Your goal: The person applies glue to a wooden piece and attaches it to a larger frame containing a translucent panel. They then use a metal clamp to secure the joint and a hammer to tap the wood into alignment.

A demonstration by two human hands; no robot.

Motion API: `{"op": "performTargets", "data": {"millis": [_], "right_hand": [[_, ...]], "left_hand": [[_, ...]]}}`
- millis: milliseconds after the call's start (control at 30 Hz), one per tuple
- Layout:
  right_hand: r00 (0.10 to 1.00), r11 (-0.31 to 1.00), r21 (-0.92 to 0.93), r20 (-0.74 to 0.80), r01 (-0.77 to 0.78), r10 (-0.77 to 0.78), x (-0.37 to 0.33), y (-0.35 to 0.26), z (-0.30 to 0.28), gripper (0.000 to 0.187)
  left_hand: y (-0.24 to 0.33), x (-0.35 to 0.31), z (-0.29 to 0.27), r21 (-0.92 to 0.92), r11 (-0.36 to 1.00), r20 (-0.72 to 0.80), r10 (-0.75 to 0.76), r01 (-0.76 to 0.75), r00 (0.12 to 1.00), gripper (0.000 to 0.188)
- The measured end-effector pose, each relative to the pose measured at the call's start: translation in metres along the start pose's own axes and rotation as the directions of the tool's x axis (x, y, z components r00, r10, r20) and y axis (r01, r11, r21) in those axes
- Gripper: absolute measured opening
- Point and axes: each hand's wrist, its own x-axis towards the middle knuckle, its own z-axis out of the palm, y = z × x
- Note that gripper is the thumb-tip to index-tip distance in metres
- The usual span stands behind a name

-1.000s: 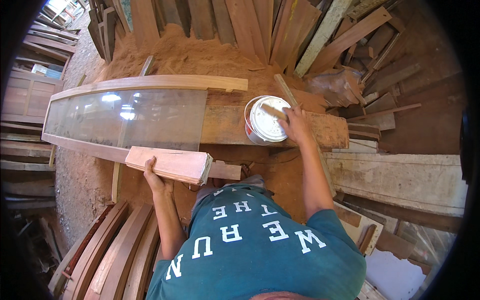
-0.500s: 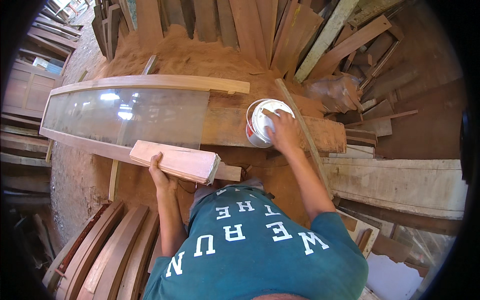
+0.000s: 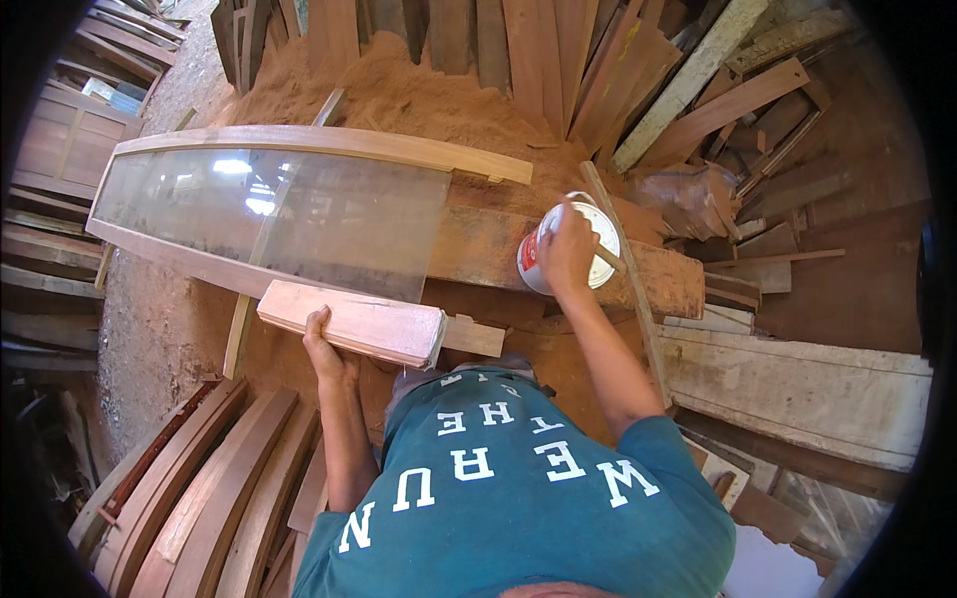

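My left hand (image 3: 327,349) grips a wooden block (image 3: 349,317), apparently several layered pieces. Its right end is wet and whitish, with a thin drip hanging below. Farther right, a small white bucket with a red label (image 3: 530,261) stands on a dusty plank (image 3: 478,231). Over its opening is my right hand (image 3: 568,249), fingers closed around a short wooden stick (image 3: 610,259) that sticks out toward the rim. Part of the bucket's inside is hidden by that hand; the visible part looks white.
A wooden frame (image 3: 329,140) with a glass-like panel (image 3: 339,214) lies beyond my left hand. Curved wooden pieces (image 3: 214,488) are stacked at lower left. Boards (image 3: 538,70) lean at the back, and a narrow batten (image 3: 628,289) crosses the plank beside the bucket.
My right hand has turned and moved across the bucket's opening, and the stick now points to the lower right. The left hand still holds the wooden block. The view has shifted slightly.
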Motion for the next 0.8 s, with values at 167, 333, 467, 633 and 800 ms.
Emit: {"op": "performTargets", "data": {"millis": [167,333,467,633,800], "right_hand": [[0.822,0.43,0.76,0.234,-0.488,0.519,0.011,0.037,-0.011,0.05],[0.731,0.246,0.832,0.249,-0.498,0.636,-0.009,0.045,-0.059,0.04],[0.713,0.257,0.873,0.135,-0.414,0.688,-0.056,0.041,-0.098,0.033],[0.725,0.335,0.852,0.074,-0.403,0.684,-0.12,0.018,-0.181,0.021],[0.671,0.292,0.785,0.201,-0.546,0.714,-0.209,0.018,-0.203,0.016]], "left_hand": [[0.004,0.012,-0.001,0.084,0.996,-0.008,0.009,-0.009,1.0,0.033],[0.009,0.039,0.009,0.234,0.972,0.047,-0.025,0.014,0.999,0.034],[0.009,0.062,0.041,0.371,0.928,0.079,-0.072,0.038,0.994,0.04],[-0.011,0.082,0.085,0.491,0.867,0.223,-0.222,0.087,0.949,0.048],[-0.064,0.074,0.117,0.586,0.807,0.381,-0.358,0.077,0.853,0.053]]}}
